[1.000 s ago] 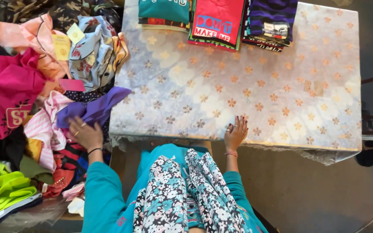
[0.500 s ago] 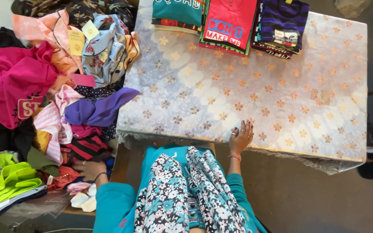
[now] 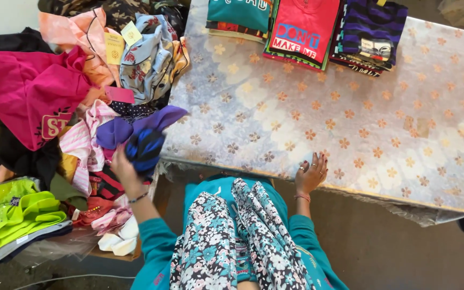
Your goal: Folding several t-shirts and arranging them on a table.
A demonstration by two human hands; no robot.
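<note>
We see three folded shirt stacks [image 3: 303, 32] cut off far, left hand [image 3: 126, 167] gripping a blue garment [image 3: 145, 147], right hand [image 3: 311, 173] flat, fingers spread on the worktop [image 3: 350, 118].

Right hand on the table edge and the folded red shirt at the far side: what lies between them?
In the head view, only bare flowered tablecloth lies between the right hand and the folded red shirt.

Two pale yellow paper tags [image 3: 122, 40] sit in the upper left of the frame; a pink rectangular tag [image 3: 120, 94] lies just below them.
</note>
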